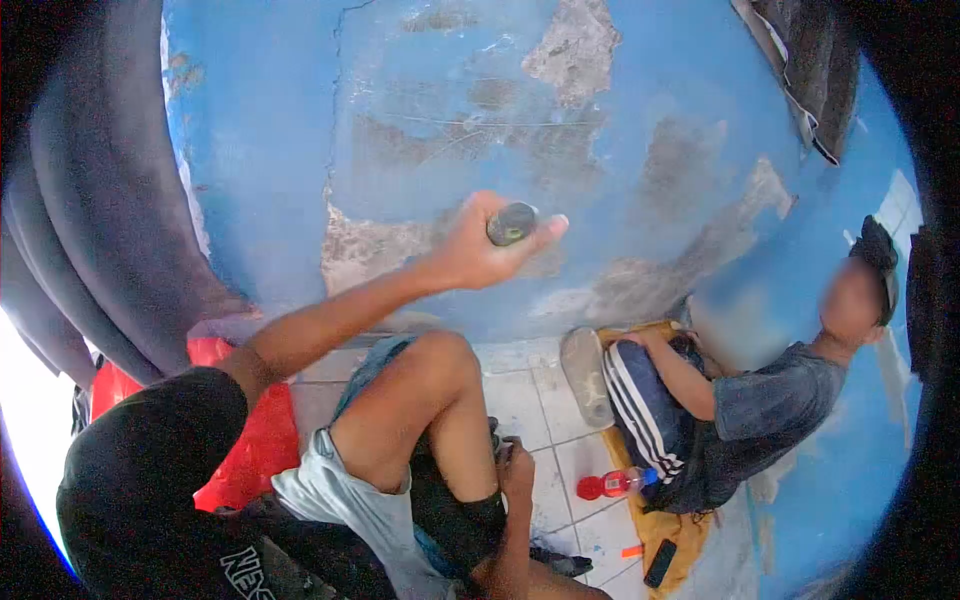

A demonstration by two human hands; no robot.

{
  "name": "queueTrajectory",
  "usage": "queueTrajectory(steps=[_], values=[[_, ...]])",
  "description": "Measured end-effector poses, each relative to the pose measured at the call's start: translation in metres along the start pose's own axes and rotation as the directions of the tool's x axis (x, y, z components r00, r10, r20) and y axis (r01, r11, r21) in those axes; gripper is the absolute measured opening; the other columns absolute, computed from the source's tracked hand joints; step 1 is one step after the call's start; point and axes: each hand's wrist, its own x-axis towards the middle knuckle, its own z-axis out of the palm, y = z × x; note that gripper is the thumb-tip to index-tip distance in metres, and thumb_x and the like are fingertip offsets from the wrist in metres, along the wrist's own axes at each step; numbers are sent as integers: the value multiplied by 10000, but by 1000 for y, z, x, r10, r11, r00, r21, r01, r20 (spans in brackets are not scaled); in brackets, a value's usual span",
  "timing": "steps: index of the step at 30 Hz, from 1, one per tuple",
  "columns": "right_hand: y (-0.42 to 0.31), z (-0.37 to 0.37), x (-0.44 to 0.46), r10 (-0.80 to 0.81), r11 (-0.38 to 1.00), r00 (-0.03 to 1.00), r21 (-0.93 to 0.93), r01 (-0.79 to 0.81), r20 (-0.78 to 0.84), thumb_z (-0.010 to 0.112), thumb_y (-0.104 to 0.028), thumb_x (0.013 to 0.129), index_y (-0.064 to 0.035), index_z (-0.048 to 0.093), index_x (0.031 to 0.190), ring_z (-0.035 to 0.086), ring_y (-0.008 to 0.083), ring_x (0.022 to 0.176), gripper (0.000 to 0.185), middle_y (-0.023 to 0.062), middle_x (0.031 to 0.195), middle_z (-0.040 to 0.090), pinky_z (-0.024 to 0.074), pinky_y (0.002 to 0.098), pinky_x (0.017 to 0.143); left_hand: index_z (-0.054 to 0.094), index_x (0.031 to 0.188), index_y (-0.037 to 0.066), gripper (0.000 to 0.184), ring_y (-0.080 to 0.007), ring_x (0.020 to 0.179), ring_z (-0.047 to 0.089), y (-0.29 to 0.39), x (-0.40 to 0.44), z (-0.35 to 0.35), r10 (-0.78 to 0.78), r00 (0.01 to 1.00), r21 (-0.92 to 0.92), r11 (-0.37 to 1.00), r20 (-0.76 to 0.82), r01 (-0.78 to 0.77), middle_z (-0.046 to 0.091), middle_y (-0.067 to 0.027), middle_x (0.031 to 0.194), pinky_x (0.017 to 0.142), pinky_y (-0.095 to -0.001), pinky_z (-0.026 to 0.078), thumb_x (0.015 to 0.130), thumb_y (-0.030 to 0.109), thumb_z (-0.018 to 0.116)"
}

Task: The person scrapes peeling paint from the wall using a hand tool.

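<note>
My left hand [490, 243] is raised before the blue wall [430, 170], its fingers wrapped round a dark cylindrical object [512, 223] seen end-on, with a bit of green on its side. The wall behind it has grey, bare patches and peeling paint. Low down, beside my bent knee, my right hand [516, 472] is closed near a small dark item [495, 430]; what it holds, if anything, is too small to make out.
Another person [780, 390] sits against the wall at the right. A bottle with red contents [612, 484], a black phone-like object [660, 563] and a yellow cloth [690, 570] lie on the tiled floor [510, 400]. Red plastic [270, 430] is at the left, below dark curtains [110, 180].
</note>
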Motion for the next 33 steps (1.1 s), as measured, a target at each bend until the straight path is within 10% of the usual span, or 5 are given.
queueTrajectory(steps=[7,9,12,24,33], values=[[-56,-44,-10,131,982,990,128,-136,45,562,-112,824,-18,543,975,606,349,654,179,191,717,619,475,424,592,577,608,51,293,-198,392,418,-37,-9,-24,195,975,310,926,102,-217,490,-120,490,423,-342,335,826,237,640],[-12,-9,-6,19,1000,995,26,-16,-96,592,-123,812,-18,546,968,613,330,655,194,182,716,623,478,414,589,577,615,56,261,-230,392,410,-28,-8,-35,187,949,228,965,-254,-129,481,-150,505,422,-352,329,816,208,643],[-3,-8,-2,40,996,999,85,-41,6,592,-130,812,-11,545,991,617,337,668,220,177,731,627,483,406,592,578,617,51,261,-208,407,425,-53,-8,-21,210,977,404,891,39,-208,492,-141,512,432,-354,335,819,204,640],[39,8,-18,-28,992,999,118,31,-32,584,-134,804,-4,558,971,609,329,665,213,175,739,623,474,411,596,463,575,39,377,-155,441,313,-72,-18,-16,171,937,129,967,303,-218,365,-64,486,435,-364,297,858,257,585],[9,-9,-7,-88,994,990,57,95,-114,594,-140,764,10,552,968,598,339,699,257,194,778,612,467,415,633,424,544,31,443,-209,416,268,-41,4,-21,308,949,196,929,63,-315,315,-113,466,409,-369,272,866,292,582]])
